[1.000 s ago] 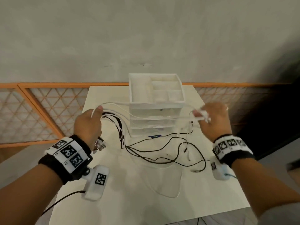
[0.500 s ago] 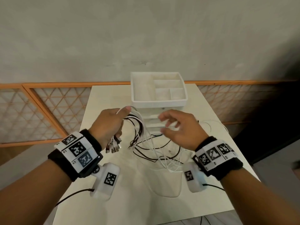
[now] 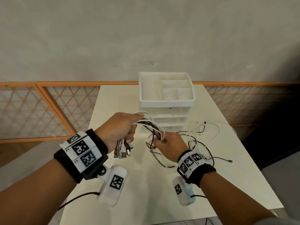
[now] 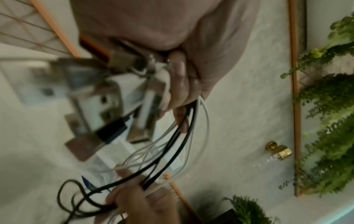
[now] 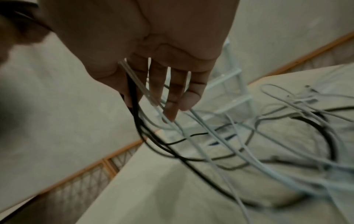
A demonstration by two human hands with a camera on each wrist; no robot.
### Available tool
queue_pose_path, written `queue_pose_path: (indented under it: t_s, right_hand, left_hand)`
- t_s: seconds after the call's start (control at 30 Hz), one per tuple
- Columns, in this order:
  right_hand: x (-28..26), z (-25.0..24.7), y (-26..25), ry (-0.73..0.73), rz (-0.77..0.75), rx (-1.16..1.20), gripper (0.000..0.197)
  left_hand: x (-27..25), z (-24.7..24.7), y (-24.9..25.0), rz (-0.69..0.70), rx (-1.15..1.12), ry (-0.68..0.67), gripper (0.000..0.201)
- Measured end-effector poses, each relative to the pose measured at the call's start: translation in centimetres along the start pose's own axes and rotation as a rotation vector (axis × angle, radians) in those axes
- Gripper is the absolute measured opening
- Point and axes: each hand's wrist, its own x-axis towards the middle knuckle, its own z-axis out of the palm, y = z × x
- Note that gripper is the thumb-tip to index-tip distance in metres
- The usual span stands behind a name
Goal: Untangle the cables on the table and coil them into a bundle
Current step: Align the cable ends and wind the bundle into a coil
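Observation:
My left hand (image 3: 118, 129) is raised over the white table (image 3: 146, 192) and grips a bundle of black and white cables (image 3: 151, 125). Their USB plugs (image 3: 122, 151) hang below the fist. In the left wrist view its fingers (image 4: 182, 84) curl round the cables (image 4: 172, 144) beside the blurred plugs (image 4: 107, 97). My right hand (image 3: 168, 145) holds the same strands a short way down the arc; the right wrist view shows them running between thumb and fingers (image 5: 172, 94). The rest of the cables (image 3: 199, 137) lie in loose loops on the table to the right.
A white drawer organizer (image 3: 167, 101) with an open compartment tray on top stands at the table's far side, just behind the hands. An orange lattice railing (image 3: 48, 111) runs along the grey wall. Green plants (image 4: 329, 121) show in the left wrist view.
My right hand has let go of the far cable end, swung left and taken hold of the bundle beside my left hand. The left hand has shifted toward the centre, and the loose cables fell to the right.

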Motion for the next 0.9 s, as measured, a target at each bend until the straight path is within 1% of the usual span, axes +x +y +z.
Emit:
queue_pose_path:
  t_s: [0.1, 0.17, 0.2, 0.27, 0.37, 0.4, 0.43, 0.5, 0.53, 0.57, 0.6, 0.63, 0.67, 0.7, 0.77, 0.8, 0.83, 0.87, 0.9]
  right_hand:
    - [0.1, 0.7, 3.8, -0.083, 0.134, -0.114, 0.021]
    - [0.3, 0.1, 7.0, -0.136, 0.246, -0.232, 0.021]
    - [0.5, -0.6, 8.8, -0.135, 0.308, -0.291, 0.024]
    - [0.4, -3.3, 12.3, -0.058, 0.418, -0.350, 0.030]
    - [0.0, -6.2, 15.5, 0.157, 0.523, -0.314, 0.044]
    - [-0.2, -6.4, 16.3, 0.167, 0.552, -0.339, 0.046]
    - [-0.5, -6.2, 17.1, 0.107, 0.572, -0.371, 0.048]
    - [-1.6, -5.1, 17.6, -0.162, 0.604, -0.436, 0.054]
    - [-2.1, -4.5, 17.1, -0.269, 0.617, -0.454, 0.062]
    - [-2.4, -4.2, 16.0, -0.337, 0.617, -0.472, 0.071]
    - [-2.4, -4.3, 14.5, -0.355, 0.592, -0.481, 0.076]
    - [-2.2, -4.6, 12.8, -0.329, 0.526, -0.486, 0.076]
    - [-1.9, -4.9, 10.9, -0.270, 0.433, -0.475, 0.073]
    - [-1.7, -5.3, 8.7, -0.185, 0.329, -0.393, 0.069]
    - [-1.8, -5.7, 3.2, -0.014, 0.093, -0.020, 0.060]
    - [-1.9, -5.7, 0.6, 0.046, -0.024, 0.137, 0.059]
    - [-1.9, -5.4, -1.7, 0.095, -0.119, 0.206, 0.060]
    - [-1.8, -4.8, -3.5, 0.151, -0.198, 0.222, 0.058]
    - [-1.6, -4.1, -4.6, 0.215, -0.259, 0.223, 0.050]
  left_hand:
    - [0.0, -0.3, 0.5, 0.055, -0.154, 0.016, 0.032]
    - [0.1, -0.7, 1.1, 0.092, -0.302, 0.059, 0.028]
    - [0.3, -1.0, 1.4, 0.106, -0.385, 0.084, 0.023]
    - [0.6, -1.0, 1.8, 0.117, -0.484, 0.113, 0.018]
    - [0.9, -1.5, 1.4, 0.146, -0.484, 0.138, 0.013]
    - [0.9, -1.6, 1.1, 0.149, -0.474, 0.148, 0.013]
    - [1.0, -1.7, 0.7, 0.146, -0.457, 0.162, 0.015]
    - [1.0, -1.5, 0.1, 0.134, -0.405, 0.185, 0.017]
    - [0.9, -1.3, -0.1, 0.127, -0.370, 0.195, 0.021]
    - [0.9, -1.0, -0.4, 0.119, -0.337, 0.207, 0.029]
    - [0.9, -0.7, -0.6, 0.113, -0.309, 0.215, 0.040]
    - [1.0, -0.3, -0.8, 0.108, -0.288, 0.223, 0.051]
    - [1.0, 0.1, -0.9, 0.101, -0.273, 0.226, 0.058]
    - [1.1, 0.5, -0.9, 0.093, -0.267, 0.228, 0.059]
    - [1.2, 1.3, -0.8, 0.082, -0.275, 0.224, 0.052]
    - [1.2, 1.7, -0.7, 0.078, -0.281, 0.211, 0.052]
    - [1.1, 2.2, -0.6, 0.074, -0.281, 0.191, 0.054]
    - [1.1, 2.6, -0.5, 0.067, -0.271, 0.166, 0.058]
    - [0.9, 2.9, -0.3, 0.063, -0.249, 0.142, 0.059]
